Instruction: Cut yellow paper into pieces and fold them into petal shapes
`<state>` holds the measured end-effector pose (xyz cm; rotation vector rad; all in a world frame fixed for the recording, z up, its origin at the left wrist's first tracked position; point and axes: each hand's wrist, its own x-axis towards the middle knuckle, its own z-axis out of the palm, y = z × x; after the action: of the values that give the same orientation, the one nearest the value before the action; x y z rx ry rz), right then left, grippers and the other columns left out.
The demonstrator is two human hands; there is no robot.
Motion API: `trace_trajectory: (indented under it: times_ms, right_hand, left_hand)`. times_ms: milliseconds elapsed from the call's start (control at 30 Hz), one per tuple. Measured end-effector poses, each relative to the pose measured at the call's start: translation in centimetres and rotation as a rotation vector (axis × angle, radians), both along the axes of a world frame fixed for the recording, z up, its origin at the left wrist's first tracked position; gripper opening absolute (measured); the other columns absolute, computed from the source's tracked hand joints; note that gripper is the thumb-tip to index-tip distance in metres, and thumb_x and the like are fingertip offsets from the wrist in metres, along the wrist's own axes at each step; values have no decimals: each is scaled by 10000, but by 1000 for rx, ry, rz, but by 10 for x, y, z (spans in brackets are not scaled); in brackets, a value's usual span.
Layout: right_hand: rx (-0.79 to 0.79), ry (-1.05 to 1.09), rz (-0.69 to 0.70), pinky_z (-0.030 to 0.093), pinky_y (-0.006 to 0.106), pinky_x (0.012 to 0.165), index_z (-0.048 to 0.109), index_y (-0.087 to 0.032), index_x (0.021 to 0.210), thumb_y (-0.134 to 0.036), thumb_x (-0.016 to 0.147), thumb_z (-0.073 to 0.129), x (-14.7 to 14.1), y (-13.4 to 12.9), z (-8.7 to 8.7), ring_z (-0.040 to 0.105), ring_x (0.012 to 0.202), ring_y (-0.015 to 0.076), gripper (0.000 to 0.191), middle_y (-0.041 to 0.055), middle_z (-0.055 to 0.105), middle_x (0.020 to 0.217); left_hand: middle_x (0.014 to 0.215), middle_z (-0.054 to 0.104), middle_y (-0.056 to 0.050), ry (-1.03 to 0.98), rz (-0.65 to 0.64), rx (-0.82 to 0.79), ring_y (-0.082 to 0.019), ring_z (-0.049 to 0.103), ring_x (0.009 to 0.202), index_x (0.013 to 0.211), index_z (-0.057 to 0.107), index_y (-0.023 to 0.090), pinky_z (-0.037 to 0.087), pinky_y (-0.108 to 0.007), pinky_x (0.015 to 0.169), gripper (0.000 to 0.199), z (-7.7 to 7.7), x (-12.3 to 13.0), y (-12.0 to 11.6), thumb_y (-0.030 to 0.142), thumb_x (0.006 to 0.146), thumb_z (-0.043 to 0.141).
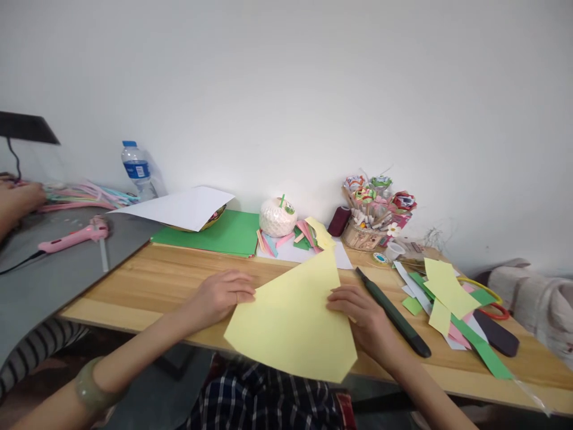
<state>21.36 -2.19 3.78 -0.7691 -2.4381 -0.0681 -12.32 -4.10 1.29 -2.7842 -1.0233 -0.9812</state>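
A sheet of yellow paper [293, 319] with cut corners lies between my hands, its near edge reaching past the table's front edge. My left hand [224, 294] grips the sheet's left edge with fingers closed. On the opposite side, my right hand [362, 313] pinches the right edge, fingers on top and the thumb hidden. Just right of that hand lies a long dark green tool [394, 313] with a narrow tip; its exact kind does not show.
Paper scraps [452, 292], a dark phone-shaped thing [496, 334] and scissors handles [496, 307] lie right. Behind are green sheets [242, 224], a white netted ball [277, 218] and a flower basket [364, 236]. A pink glue gun [76, 236] and another person's hand [24, 197] are left.
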Motion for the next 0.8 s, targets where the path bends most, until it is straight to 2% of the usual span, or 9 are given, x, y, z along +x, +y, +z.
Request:
trace_trajectory:
  times_ms: [67,133,267,367,433,533,600,700,800]
  right_hand:
    - [-20,-70,-37,523,348,784,652,-189,927,-63,819,440,0,1,-15,616,937,191,268,76,685,949]
    - [-35,-116,-73,525,360,786,644,-187,995,-51,814,422,1,-1,-23,619,939,195,316,81,680,993]
    - [-16,-226,-91,481,410,876,600,-178,1105,-68,792,443,3,-11,-25,566,1051,227,367,99,640,1102]
    - [17,-315,-61,487,392,838,595,-162,1091,-67,774,439,1,-18,-20,573,1005,228,366,113,636,1057]
    - [-14,-334,-31,496,361,783,600,-166,1060,-65,765,432,-3,-21,-15,589,923,213,354,96,646,977]
    - [-81,-327,-43,486,360,748,620,-179,981,-142,775,478,-10,-22,-10,589,866,223,252,80,652,898]
    - [-124,-299,-82,477,341,715,631,-203,877,-218,825,478,-15,-21,-9,589,824,214,162,65,648,841]
    - [-163,-215,-167,458,283,645,598,-216,719,-273,920,372,-19,-16,-15,593,739,173,308,42,624,751]
    - [-170,-157,-247,441,251,571,554,-213,633,-326,939,340,-21,-11,-24,602,659,149,390,41,619,737]
  left_hand:
    - [969,706,-36,134,8,16,-189,572,1063,942,681,225,421,-388,929,326,-15,-2,5,145,920,365]
    - [1022,693,-27,205,16,-9,-193,543,1112,1000,665,237,388,-399,964,301,-22,-3,7,141,908,394]
    - [1123,654,-38,249,50,-112,-199,485,1189,1137,607,261,310,-425,1028,307,-21,-10,1,191,880,454]
    - [1120,656,-26,224,76,-190,-204,470,1208,1128,613,287,293,-446,1032,303,-21,-16,0,206,879,462]
    - [1103,664,-15,163,80,-252,-204,481,1194,1079,642,289,298,-446,1025,296,-22,-18,2,191,877,450]
    - [1055,679,-15,21,75,-373,-189,519,1111,982,686,263,361,-383,972,280,-20,-17,7,190,873,439]
    - [962,686,-39,-37,100,-425,-194,534,1030,831,711,226,412,-339,889,250,-17,-15,12,248,872,464]
    - [717,639,-37,-61,165,-473,-193,547,854,564,638,188,432,-297,767,356,-12,-14,21,356,852,515]
    - [581,571,-2,-78,213,-539,-168,523,717,491,575,179,410,-258,676,393,-12,-13,30,390,821,546]
